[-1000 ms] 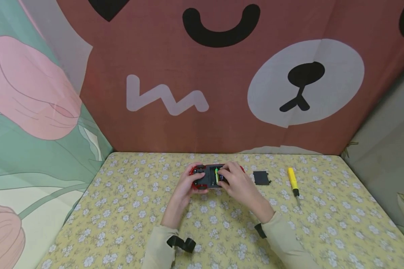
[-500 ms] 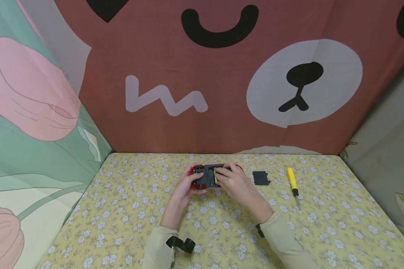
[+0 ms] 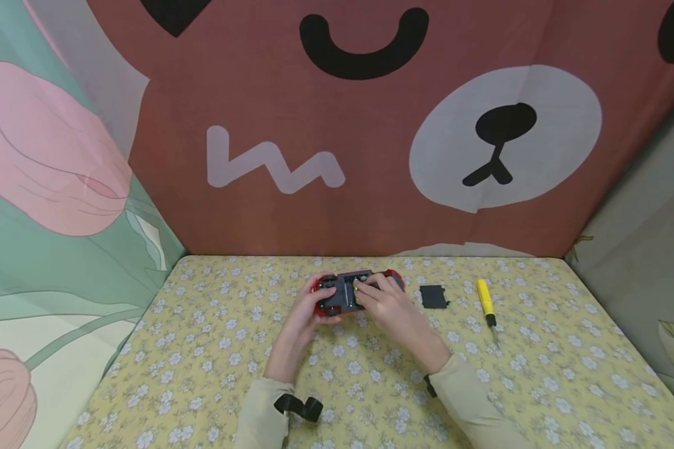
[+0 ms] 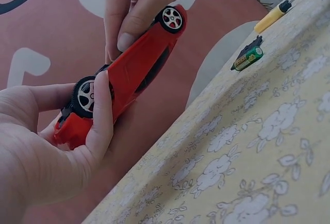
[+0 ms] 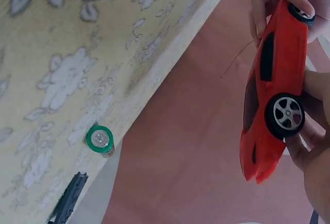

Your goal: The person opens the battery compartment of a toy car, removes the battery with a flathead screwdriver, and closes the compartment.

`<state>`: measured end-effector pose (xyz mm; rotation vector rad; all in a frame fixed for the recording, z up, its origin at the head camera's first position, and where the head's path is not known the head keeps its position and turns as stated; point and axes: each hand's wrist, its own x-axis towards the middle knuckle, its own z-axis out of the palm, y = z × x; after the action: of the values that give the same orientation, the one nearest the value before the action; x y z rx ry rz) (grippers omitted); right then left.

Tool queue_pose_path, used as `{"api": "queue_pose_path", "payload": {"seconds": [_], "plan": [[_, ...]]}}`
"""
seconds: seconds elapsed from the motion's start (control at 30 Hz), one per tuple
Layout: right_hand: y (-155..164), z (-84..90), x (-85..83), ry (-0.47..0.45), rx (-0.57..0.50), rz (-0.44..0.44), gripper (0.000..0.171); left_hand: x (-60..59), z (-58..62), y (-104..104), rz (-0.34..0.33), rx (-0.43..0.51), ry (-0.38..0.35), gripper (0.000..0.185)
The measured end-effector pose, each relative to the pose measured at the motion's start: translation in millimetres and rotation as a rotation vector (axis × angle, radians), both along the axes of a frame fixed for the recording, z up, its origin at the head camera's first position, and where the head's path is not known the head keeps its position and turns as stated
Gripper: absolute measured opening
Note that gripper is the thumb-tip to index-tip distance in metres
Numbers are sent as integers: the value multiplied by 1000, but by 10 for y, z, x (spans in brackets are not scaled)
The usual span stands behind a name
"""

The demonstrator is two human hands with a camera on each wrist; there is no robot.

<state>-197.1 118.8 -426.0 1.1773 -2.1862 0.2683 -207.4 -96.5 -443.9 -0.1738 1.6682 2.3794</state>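
A red toy car (image 3: 345, 299) is held with its dark underside and uncovered battery compartment facing up in the head view. My left hand (image 3: 309, 302) grips its left end, thumb on the underside and fingers round the red body (image 4: 139, 62). Over the compartment, my right hand (image 3: 390, 305) has its fingertips curled at a green battery (image 3: 356, 284), of which only a sliver shows between them. In the left wrist view, the right thumb (image 4: 126, 39) lies along the car's side edge. Most of the compartment's inside is hidden under the right fingers.
A dark battery cover (image 3: 434, 297) lies on the flowered cloth (image 3: 202, 362), right of the hands. Farther right is a screwdriver (image 3: 485, 302) with a yellow handle. Both wrist views show a loose green battery (image 5: 99, 139) near the cover. A printed curtain (image 3: 292, 231) hangs behind the table.
The right fingertips have shifted left over the compartment and cover most of the green battery, which showed more fully before. The car's right end has tilted slightly up, baring more red there.
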Motion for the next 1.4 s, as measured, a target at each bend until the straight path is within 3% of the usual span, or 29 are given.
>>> {"api": "queue_pose_path", "payload": {"seconds": [0.27, 0.73, 1.13, 1.4], "plan": [[-29, -9, -18, 14, -53, 29, 36, 1, -12, -10, -6, 2, 9, 52], [-70, -15, -44, -5, -118, 43, 22, 0, -26, -11, -3, -10, 15, 43], [-83, -8, -40, -8, -128, 49, 21, 16, -21, 0, -2, -2, 9, 44], [-55, 1, -21, -63, -120, 55, 23, 15, -29, -14, -45, -8, 27, 47]]}}
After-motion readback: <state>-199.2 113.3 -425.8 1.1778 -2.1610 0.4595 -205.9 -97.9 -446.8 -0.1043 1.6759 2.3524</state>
